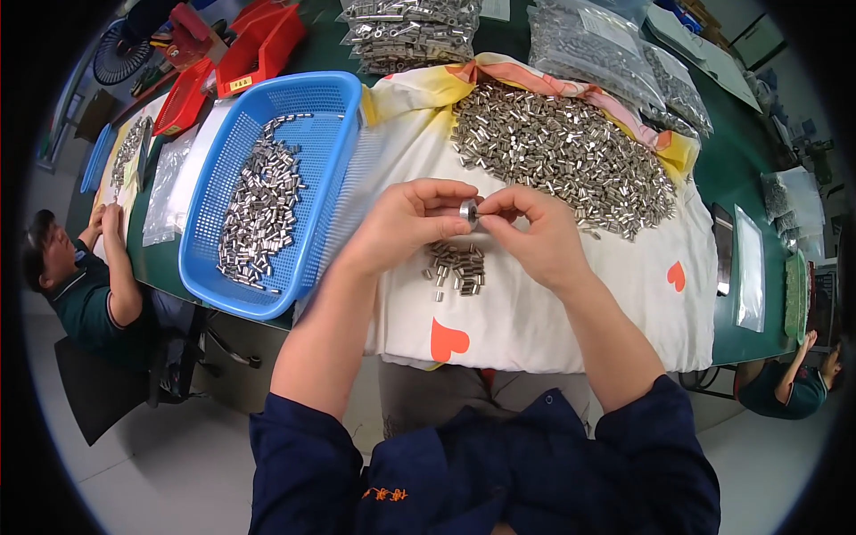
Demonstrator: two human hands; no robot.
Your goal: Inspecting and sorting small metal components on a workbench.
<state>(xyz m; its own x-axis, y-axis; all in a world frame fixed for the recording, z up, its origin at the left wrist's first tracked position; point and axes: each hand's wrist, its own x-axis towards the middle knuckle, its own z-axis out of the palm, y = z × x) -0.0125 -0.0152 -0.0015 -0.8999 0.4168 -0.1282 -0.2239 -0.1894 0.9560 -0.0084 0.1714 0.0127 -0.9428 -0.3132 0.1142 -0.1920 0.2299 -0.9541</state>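
Note:
My left hand is closed, its thumb and fingers round a silvery round metal piece with a dark centre. Facing it, my right hand pinches at that dark centre; whatever lies between its fingertips is too small to make out. Just below the hands, a small heap of short metal cylinders lies on a white cloth with red hearts. Beyond my right hand spreads a much bigger pile of similar metal cylinders.
A blue plastic basket with more cylinders stands at the left. Red bins sit behind it. Bags of metal parts line the back of the green table. One co-worker sits at far left, another at far right.

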